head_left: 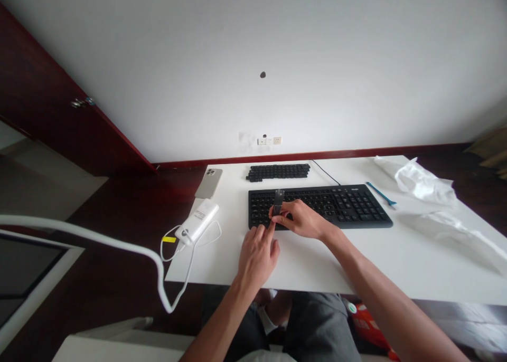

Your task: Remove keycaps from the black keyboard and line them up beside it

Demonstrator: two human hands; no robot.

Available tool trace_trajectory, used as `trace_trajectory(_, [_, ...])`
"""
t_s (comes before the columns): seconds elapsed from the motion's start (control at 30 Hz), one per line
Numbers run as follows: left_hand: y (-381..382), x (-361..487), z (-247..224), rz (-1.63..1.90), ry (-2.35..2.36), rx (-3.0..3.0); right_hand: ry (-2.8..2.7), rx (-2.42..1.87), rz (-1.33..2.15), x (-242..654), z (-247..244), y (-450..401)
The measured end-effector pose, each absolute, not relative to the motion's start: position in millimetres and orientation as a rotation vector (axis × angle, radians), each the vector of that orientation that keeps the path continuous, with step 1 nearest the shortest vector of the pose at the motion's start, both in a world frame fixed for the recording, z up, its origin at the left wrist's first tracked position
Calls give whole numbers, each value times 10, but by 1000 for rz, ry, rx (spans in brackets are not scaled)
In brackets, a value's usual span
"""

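A black keyboard (358, 206) lies on the white table, with many keycaps off its left and middle part. My right hand (297, 217) is closed on a small dark tool (279, 201), held upright over the keyboard's left half. Beside it my left hand (259, 248) rests at the keyboard's front edge, fingers spread, its index fingertip touching or nearly touching the right fingers. Behind the keyboard, loose black keycaps (279, 172) stand in rows.
A phone (209, 183) and a white power bank (198, 220) with a cable lie at the left. On the right are a blue pry tool (381, 194) and crumpled white plastic (423, 181). A white cord (119, 241) crosses the lower left.
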State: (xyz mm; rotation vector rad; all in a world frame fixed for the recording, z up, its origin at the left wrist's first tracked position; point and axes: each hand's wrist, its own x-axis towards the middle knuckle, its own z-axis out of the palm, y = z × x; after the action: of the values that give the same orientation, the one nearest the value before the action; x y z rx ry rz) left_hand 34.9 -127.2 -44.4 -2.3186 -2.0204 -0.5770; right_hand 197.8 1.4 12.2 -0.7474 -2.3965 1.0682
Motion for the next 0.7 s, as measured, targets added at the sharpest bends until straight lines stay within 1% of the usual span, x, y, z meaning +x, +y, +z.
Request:
trace_trajectory(0.53, [-1278, 340, -465, -556, -2015, -2327, -2326, -735, 1205, 2103, 52, 144])
trace_trajectory(0.7, [-1282, 344, -463, -530, -2034, -2344, -2275, -749, 1234, 2160, -36, 224])
